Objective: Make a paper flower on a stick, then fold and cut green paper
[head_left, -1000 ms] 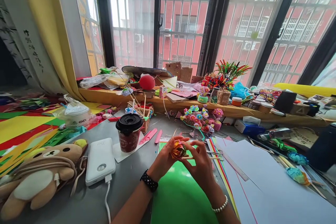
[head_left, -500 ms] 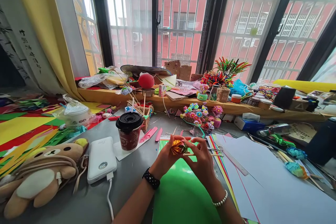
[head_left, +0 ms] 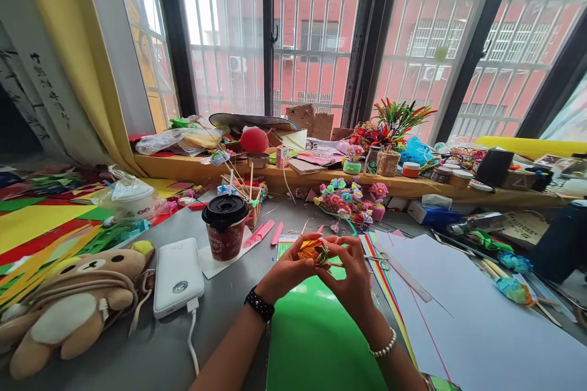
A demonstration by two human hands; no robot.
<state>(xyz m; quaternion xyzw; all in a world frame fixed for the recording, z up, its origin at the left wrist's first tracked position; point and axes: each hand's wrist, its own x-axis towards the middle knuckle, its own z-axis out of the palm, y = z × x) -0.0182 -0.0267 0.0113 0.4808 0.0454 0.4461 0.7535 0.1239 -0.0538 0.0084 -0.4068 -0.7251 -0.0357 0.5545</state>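
Both of my hands pinch a small folded paper flower (head_left: 313, 252), orange, yellow and red, held above a green paper sheet (head_left: 316, 342). My left hand (head_left: 287, 272), with a black watch on the wrist, grips the flower from the left. My right hand (head_left: 351, 278), with a pearl bracelet, closes its fingers on the flower's right side. A thin wooden stick (head_left: 337, 264) pokes out to the right between my fingers.
A lidded coffee cup (head_left: 225, 226) and a white power bank (head_left: 178, 275) with cable lie left of my hands. A plush bear (head_left: 68, 311) rests at far left. White sheets (head_left: 463, 324), a ruler (head_left: 403, 275) and coloured strips lie right. The window ledge holds craft clutter.
My hands have turned the paper flower slightly and lifted it a little; the view has shifted slightly. Both hands keep their hold.
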